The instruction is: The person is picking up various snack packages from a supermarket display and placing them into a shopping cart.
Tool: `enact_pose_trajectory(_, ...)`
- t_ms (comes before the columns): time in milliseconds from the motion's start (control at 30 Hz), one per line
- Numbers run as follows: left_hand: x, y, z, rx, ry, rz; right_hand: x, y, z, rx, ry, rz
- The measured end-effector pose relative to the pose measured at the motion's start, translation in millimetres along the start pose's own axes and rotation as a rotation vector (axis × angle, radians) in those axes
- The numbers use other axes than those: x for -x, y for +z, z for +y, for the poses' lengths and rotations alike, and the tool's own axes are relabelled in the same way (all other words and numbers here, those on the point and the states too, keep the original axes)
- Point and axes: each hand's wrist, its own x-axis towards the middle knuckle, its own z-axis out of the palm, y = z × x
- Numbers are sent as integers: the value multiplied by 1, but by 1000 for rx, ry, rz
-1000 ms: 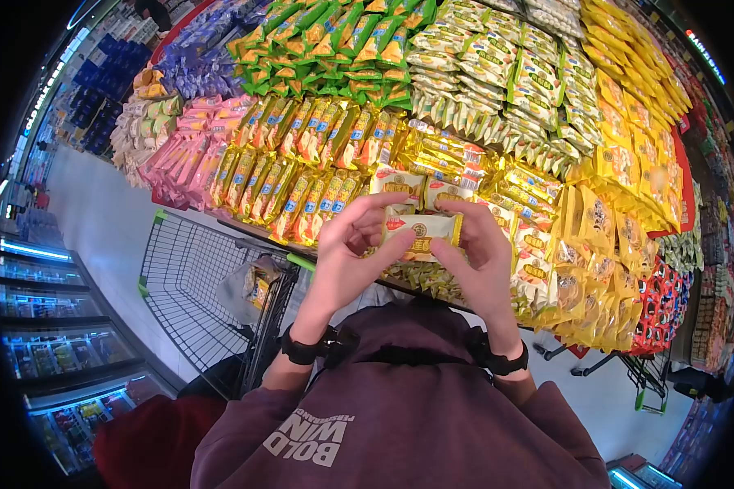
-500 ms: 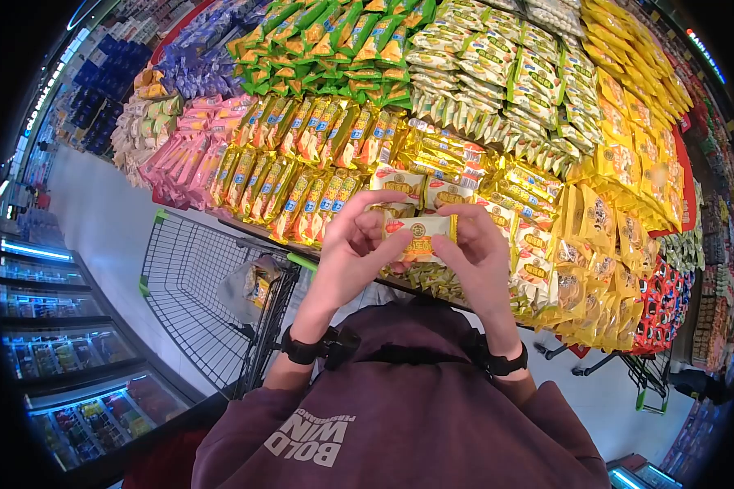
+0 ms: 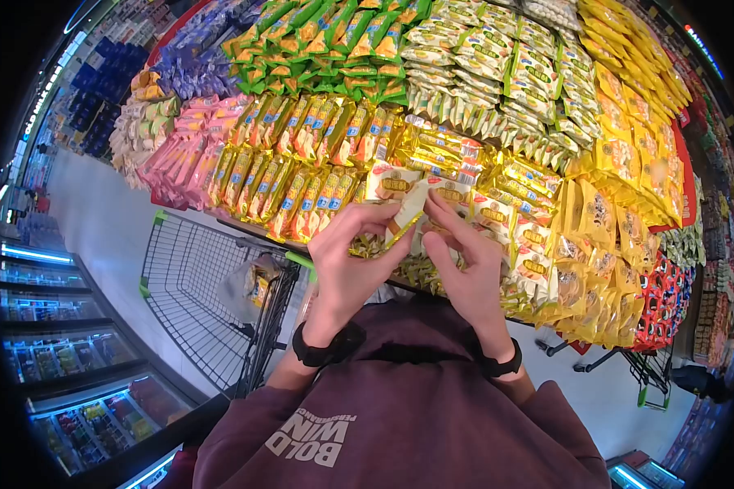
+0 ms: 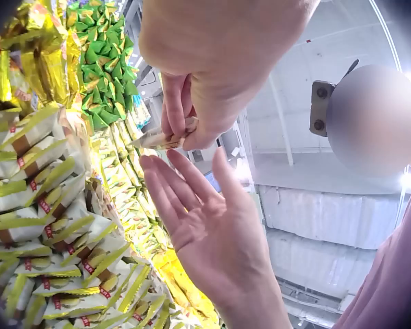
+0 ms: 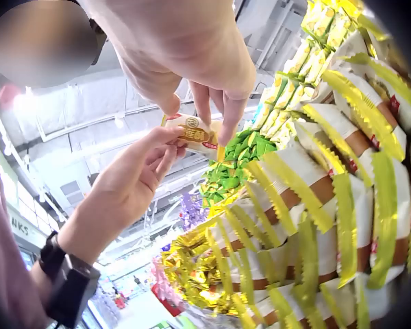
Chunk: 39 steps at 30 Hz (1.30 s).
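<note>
My left hand (image 3: 344, 259) pinches a small white-and-yellow wrapped snack packet (image 3: 409, 210) between thumb and fingers. In the head view the packet is turned edgewise; the right wrist view shows the printed face of the packet (image 5: 194, 131), with a brown label. My right hand (image 3: 475, 273) is beside it, fingers extended and fingertips close to the packet's right side. Seen from the left wrist, the right hand (image 4: 209, 226) has its palm exposed and its fingers loosely straight. Matching white packets (image 3: 448, 191) lie on the display just beyond both hands.
A tiered display holds gold packets (image 3: 310, 200), green packets (image 3: 326, 41), pink packets (image 3: 192, 143) and yellow bags (image 3: 603, 220). To the left stands a wire shopping cart (image 3: 192, 281) with a plastic bag (image 3: 253, 285) inside. Freezer cabinets (image 3: 73, 350) line the far left.
The packet went from lying flat between both hands to standing edgewise in the left hand. My right thumb and fingers have come off its right end and straightened.
</note>
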Motion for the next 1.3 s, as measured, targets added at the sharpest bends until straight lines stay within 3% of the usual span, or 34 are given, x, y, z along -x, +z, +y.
enact_pose_trajectory(33, 0, 0, 1, -43, 69, -16, 3, -1, 0, -144, 108, -56)
enact_pose_trajectory(133, -4, 1, 6, -79, 174, -102, 3, 9, -3, -448, 122, 24)
enact_pose_trajectory(233, -4, 3, 8, -77, 224, -175, -1, -1, -5, -433, 287, 9)
enact_pose_trajectory(333, -7, 4, 13, -59, 235, -182, -4, -1, 3, -514, 238, 79)
enact_pose_trajectory(433, -8, 4, 4, -202, 230, -10, -4, -6, 2, -551, 245, 92)
enact_pose_trajectory(600, -8, 5, -2, 427, -328, -86, -3, -10, -6, -529, 282, 34)
enact_pose_trajectory(700, -6, 1, -6, 638, -514, -234, -3, -10, -7, -508, 299, -18)
enact_pose_trajectory(800, -7, 0, 0, 537, -501, -307, -3, -9, -8, -491, 305, -30)
enact_pose_trajectory(1000, -8, -3, -1, 606, -558, -262, -5, -12, 2, -394, 205, -23)
enact_pose_trajectory(1300, -4, -6, -10, 516, -391, -237, -7, -9, 5, -300, 95, -4)
